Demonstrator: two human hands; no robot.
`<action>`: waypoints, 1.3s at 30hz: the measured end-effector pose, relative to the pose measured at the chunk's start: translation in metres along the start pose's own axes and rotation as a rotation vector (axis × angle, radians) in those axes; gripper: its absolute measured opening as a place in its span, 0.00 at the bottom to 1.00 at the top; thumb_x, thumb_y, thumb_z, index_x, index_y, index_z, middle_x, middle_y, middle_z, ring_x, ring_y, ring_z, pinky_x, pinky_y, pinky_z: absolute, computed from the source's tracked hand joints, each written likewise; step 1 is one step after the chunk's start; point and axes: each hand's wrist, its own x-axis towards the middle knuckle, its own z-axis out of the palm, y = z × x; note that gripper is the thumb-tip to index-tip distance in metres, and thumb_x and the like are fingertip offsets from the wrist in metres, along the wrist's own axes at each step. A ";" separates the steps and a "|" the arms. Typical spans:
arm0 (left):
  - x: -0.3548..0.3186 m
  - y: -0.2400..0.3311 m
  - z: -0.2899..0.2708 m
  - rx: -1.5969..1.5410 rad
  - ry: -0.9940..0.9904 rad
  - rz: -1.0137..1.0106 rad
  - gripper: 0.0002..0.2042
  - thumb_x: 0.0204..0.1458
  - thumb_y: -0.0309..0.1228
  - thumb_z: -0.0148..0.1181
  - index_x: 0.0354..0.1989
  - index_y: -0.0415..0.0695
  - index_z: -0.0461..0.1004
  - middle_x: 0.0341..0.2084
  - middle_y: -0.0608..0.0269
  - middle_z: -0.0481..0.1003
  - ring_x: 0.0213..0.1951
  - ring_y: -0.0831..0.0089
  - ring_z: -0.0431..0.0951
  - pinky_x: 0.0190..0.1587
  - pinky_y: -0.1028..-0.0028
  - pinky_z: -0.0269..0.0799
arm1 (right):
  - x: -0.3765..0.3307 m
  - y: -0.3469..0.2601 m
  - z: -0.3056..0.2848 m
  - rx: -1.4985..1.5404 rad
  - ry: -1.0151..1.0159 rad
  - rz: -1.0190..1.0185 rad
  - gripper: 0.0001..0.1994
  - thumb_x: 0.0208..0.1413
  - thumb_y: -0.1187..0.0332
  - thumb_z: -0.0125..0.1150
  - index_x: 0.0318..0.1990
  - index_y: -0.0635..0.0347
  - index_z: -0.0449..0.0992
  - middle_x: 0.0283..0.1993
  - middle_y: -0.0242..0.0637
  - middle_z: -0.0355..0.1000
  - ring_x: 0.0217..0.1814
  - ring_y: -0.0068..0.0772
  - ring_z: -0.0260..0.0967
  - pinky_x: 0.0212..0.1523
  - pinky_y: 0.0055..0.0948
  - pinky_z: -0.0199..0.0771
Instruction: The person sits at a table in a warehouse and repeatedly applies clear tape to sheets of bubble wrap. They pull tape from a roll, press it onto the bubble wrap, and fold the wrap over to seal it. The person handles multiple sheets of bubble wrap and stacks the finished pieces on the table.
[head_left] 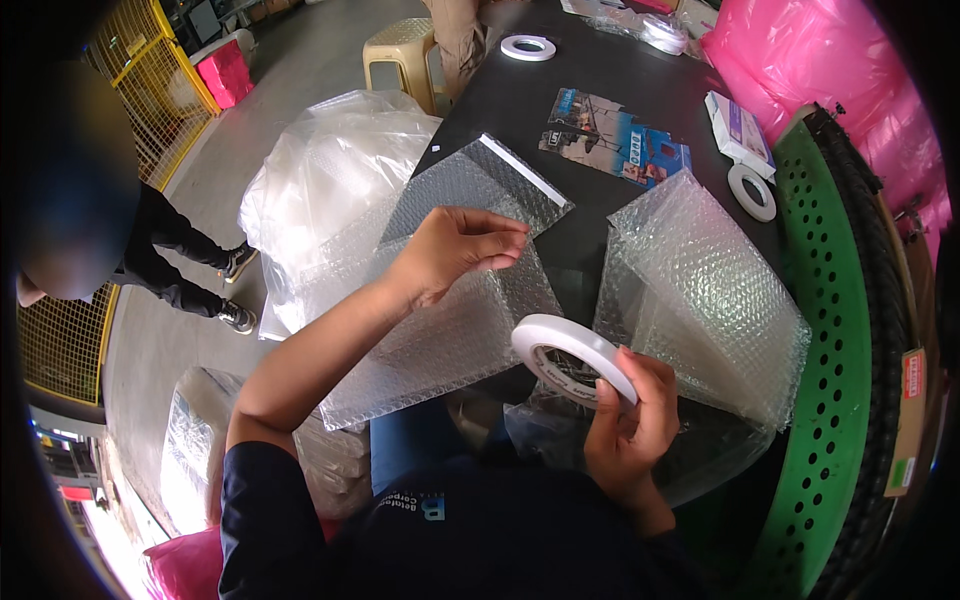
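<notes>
My right hand (635, 420) grips a roll of white tape (570, 345) between thumb and fingers, held up over the near edge of the dark table. My left hand (460, 252) is closed in a pinch, above and left of the roll; whatever its fingertips hold, if anything, is too small to make out. Beneath the left hand lie clear bubble wrap bags (430, 335), overlapping on the table's left side. A white strip (525, 170) runs along the far edge of one of them. More bubble wrap bags (715, 300) are piled to the right of the roll.
Printed cards (615, 140), a tape roll (527, 48), another roll (752, 192) and a white box (740, 135) lie farther back. A perforated green panel (820, 330) borders the right. Left are a large plastic bag (335, 165), a stool (400, 55) and a person (170, 250).
</notes>
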 end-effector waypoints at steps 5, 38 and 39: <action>-0.008 0.020 -0.004 0.712 0.004 -0.040 0.21 0.58 0.42 0.58 0.45 0.32 0.74 0.34 0.57 0.78 0.35 0.74 0.79 0.42 0.74 0.79 | 0.001 0.000 -0.004 -0.028 -0.017 0.020 0.15 0.55 0.83 0.56 0.51 0.71 0.68 0.49 0.51 0.67 0.49 0.39 0.69 0.45 0.31 0.75; 0.072 -0.024 -0.025 0.950 0.150 0.437 0.17 0.48 0.18 0.59 0.44 0.36 0.58 0.28 0.50 0.78 0.34 0.57 0.81 0.37 0.67 0.75 | 0.046 -0.034 -0.017 -0.500 -1.076 0.276 0.15 0.60 0.67 0.50 0.47 0.72 0.70 0.29 0.50 0.73 0.30 0.50 0.75 0.29 0.42 0.75; 0.073 -0.024 -0.025 0.945 0.142 0.435 0.18 0.48 0.18 0.59 0.44 0.37 0.58 0.28 0.50 0.78 0.34 0.57 0.81 0.37 0.67 0.75 | 0.047 -0.032 -0.017 -0.478 -1.076 0.297 0.14 0.60 0.68 0.50 0.45 0.73 0.71 0.28 0.51 0.73 0.30 0.51 0.75 0.29 0.42 0.75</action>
